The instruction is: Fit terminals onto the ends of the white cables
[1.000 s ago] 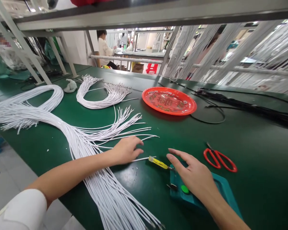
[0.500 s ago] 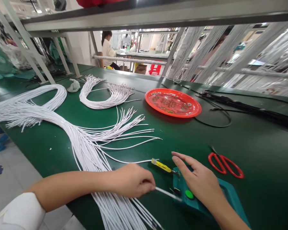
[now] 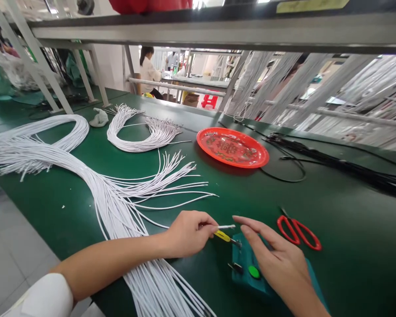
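1. Ideally, the bundle (image 3: 161, 281) running toward the table's (image 3: 343, 229) near edge had slack enough not to drag.
2. Further in, the teal box (image 3: 251, 284) sat partly beneath the right hand (image 3: 277, 253) and needed to stand steady.
3. The left hand (image 3: 189, 231) pinched one white cable (image 3: 226, 226), its short tip jutting toward the box's far left corner; gripping close to the end seemed right for keeping it straight.
4. The right thumb and forefinger stood parted beside that tip, holding nothing visible; whether the lower fingers touched the box was hard to tell.
5. The yellow handle (image 3: 222, 236), right beside the cable, seemed likeliest to snag it.
6. Beyond lay scissors (image 3: 297, 229) and, toward the far edge, a red plate (image 3: 232, 147).
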Available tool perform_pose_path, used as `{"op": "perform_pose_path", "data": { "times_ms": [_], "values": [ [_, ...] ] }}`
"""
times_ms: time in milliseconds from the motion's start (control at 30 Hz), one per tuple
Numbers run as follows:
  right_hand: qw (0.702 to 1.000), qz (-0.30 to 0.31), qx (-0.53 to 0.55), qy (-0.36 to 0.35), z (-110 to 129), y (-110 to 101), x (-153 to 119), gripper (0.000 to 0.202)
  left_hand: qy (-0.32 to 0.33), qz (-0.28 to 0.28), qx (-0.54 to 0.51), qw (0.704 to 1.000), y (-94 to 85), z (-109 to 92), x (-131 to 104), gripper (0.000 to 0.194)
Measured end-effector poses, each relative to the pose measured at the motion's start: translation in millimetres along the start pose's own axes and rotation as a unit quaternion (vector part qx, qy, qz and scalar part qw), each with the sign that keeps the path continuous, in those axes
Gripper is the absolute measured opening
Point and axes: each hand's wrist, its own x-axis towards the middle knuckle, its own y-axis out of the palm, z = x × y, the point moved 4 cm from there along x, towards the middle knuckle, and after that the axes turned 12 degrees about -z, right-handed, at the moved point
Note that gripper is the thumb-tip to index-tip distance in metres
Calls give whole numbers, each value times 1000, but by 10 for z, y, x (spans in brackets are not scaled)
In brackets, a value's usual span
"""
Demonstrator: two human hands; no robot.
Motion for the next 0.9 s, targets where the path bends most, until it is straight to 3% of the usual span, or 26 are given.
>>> {"op": "perform_pose_path", "data": {
  "times_ms": [167, 267, 367, 467, 567, 633, 667, 733, 833, 900],
  "values": [
    [976, -2, 17, -217, 217, -11, -24, 15, -8, 4, -35, 999, 24, 91, -10, 21],
    [962, 36, 24, -270, 252, 3, -4, 12, -29, 26, -94, 995, 23, 116, 4, 19],
    [976, 56, 73, -195, 265, 26, 28, 9, -80, 75, -202, 973, 11, 116, 23, 21],
    [985, 38, 167, -2, 239, 142, 1, 13, -113, 98, -301, 942, -21, 102, 40, 27],
    [931, 12, 297, 214, 187, 383, -122, 23, -134, 87, -363, 918, -32, 125, 51, 28],
    [885, -22, 364, 289, 169, 527, -198, 28, -146, 79, -399, 902, -15, 153, 54, 29],
    [872, -36, 378, 310, 159, 578, -224, 30, -151, 74, -412, 896, -4, 167, 55, 29],
    [877, -57, 350, 323, 136, 620, -249, 33, -157, 61, -419, 892, 13, 190, 60, 30],
    [935, -56, 207, 281, 129, 552, -219, 35, -151, 34, -371, 916, 17, 205, 64, 32],
    [970, -40, 115, 212, 172, 477, -169, 35, -145, 27, -323, 935, 24, 204, 55, 33]
  ]
}}
